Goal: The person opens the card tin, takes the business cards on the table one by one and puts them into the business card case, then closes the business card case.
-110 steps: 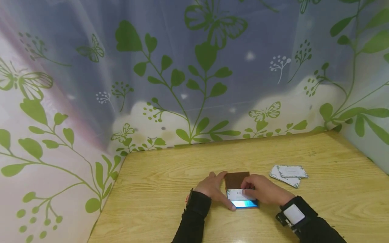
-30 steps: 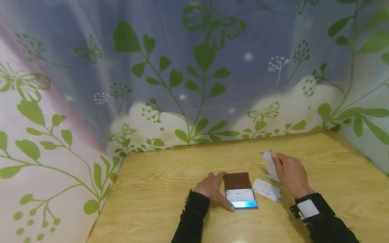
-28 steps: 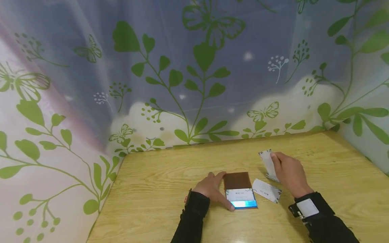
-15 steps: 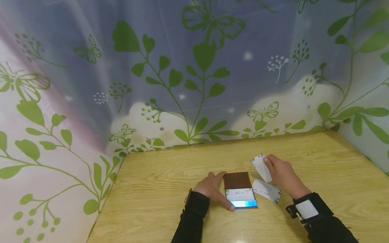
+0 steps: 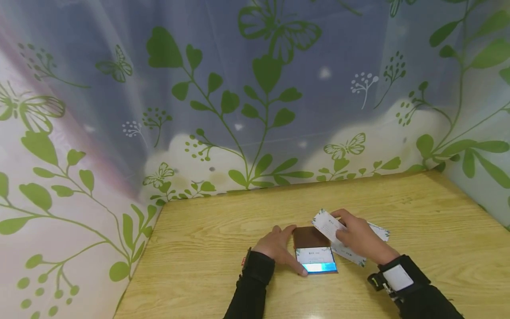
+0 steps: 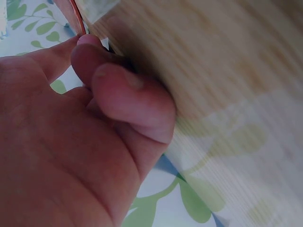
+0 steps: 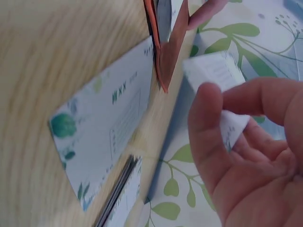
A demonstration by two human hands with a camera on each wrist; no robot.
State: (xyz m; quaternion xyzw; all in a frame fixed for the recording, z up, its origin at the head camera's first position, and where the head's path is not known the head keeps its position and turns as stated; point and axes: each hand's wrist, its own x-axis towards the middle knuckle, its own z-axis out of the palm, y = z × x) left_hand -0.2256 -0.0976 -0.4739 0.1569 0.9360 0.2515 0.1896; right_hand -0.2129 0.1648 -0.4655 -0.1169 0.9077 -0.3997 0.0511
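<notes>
A brown card holder [image 5: 310, 238] lies on the wooden table, its lower pocket [image 5: 320, 267] shining blue-white. A white business card [image 5: 314, 254] with leaf print sits in that pocket. My left hand [image 5: 275, 248] holds the holder by its left side, thumb on the lower corner and a finger at the upper one. Between thumb and index finger, my right hand [image 5: 360, 237] pinches another leaf-printed business card [image 5: 323, 221], tilted over the holder's upper right corner. The right wrist view shows this card [image 7: 206, 68] partly hidden by the thumb.
One loose business card [image 5: 352, 257] lies right of the holder, partly under my right hand in the head view. Further cards [image 5: 380, 231] lie behind that hand, seen edge-on as a small stack [image 7: 120, 196] from the right wrist. A leaf-printed curtain [image 5: 223, 146] borders the table.
My right hand has left the card in the holder and picked up another from the right; in the last second it carried this left and turned it. The left hand stays put.
</notes>
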